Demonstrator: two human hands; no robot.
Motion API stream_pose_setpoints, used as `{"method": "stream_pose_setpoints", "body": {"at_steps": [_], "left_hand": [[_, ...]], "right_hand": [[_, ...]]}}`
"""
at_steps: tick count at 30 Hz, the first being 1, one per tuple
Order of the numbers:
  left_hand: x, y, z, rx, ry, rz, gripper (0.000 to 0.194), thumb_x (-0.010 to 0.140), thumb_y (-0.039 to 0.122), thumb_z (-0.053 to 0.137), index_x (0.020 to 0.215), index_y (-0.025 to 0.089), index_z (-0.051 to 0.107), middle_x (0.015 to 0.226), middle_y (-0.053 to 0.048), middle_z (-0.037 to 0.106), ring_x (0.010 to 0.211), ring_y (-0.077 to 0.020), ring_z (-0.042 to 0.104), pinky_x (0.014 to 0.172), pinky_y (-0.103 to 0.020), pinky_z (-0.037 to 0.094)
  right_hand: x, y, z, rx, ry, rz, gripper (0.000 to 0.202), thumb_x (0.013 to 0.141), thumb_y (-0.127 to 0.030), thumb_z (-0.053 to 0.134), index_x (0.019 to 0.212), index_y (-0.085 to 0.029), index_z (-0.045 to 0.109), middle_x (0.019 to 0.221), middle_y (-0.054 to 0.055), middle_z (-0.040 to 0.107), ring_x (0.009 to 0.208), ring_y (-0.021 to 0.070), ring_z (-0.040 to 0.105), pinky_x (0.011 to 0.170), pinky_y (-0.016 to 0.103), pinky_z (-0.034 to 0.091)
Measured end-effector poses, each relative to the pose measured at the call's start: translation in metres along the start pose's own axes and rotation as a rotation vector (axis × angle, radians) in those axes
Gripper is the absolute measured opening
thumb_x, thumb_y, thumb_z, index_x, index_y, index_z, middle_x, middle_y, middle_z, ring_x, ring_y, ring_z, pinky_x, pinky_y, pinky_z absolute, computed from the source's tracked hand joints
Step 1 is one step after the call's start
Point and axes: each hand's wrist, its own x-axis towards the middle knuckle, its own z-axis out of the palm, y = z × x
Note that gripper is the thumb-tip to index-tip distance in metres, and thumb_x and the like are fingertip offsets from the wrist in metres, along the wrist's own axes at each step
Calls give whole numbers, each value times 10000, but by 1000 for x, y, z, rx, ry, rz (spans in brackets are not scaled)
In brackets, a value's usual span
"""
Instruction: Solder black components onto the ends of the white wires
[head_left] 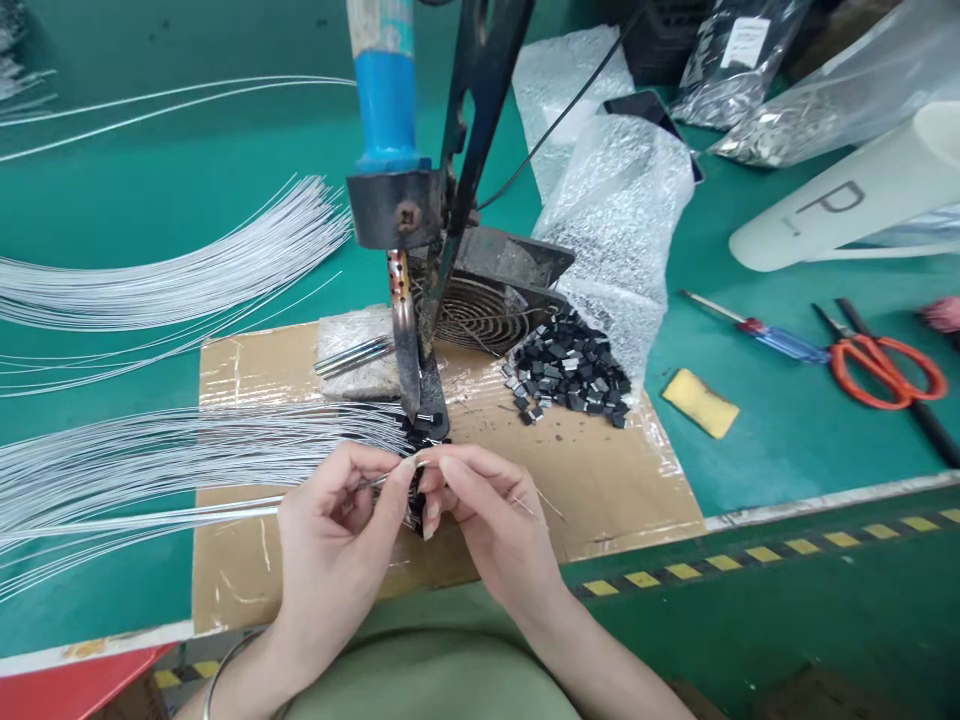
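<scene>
My left hand [341,540] is closed on thin white wires [247,508] that run off to the left. Its fingertips meet those of my right hand [487,510], just below the tip of a soldering iron [405,350] clamped upright. My right hand pinches something small at the wire ends, too hidden to name; a thin strand sticks out past its knuckles. Behind the fingers, black connectors [427,425] sit at the ends of a spread of white wires [300,440] on the cardboard [600,490].
A pile of small black connectors [566,365] lies right of a dark fan [487,310]. Farther right are a yellow sponge [700,403], a screwdriver [784,338], orange-handled scissors [874,370] and a white cup [840,205]. A wire bundle [187,280] lies at upper left.
</scene>
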Motion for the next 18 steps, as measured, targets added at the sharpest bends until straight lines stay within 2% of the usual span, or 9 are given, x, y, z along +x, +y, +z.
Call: {"method": "stream_pose_setpoints", "body": {"at_steps": [4,7,11,15,18], "left_hand": [[0,0,0,-14,28,13,103,878,243,752,787,200,732,659,26,666,574,-82,504,517,-202,354],[0,-1,0,-13,20,24,103,874,242,765,784,201,736,662,23,686,572,-83,529,524,-201,373],[-2,-3,0,-13,11,53,79,877,222,764,801,205,753,706,8,724,624,-100,604,586,-203,448],[-2,-8,-1,-1,28,103,72,876,206,770,805,213,761,709,13,706,640,-97,589,608,-194,467],[-1,-13,-5,50,-9,174,69,895,196,760,832,223,762,724,16,705,644,-96,585,603,-190,468]], "right_hand": [[-2,4,-4,-76,-15,-61,88,859,-315,867,905,-241,879,716,-11,770,528,81,661,540,185,607],[-2,6,-7,-106,-15,-85,53,884,-285,852,923,-261,876,721,-25,773,527,74,670,543,175,606],[-2,7,-8,-111,-18,-91,35,893,-273,847,915,-266,872,714,-36,765,519,63,673,544,160,597],[-2,8,-8,-107,-24,-84,30,895,-274,846,913,-266,869,716,-36,770,512,58,678,544,150,586],[-3,6,-8,-82,-24,-58,38,881,-288,857,892,-254,868,699,-32,765,495,60,668,522,152,574]]}}
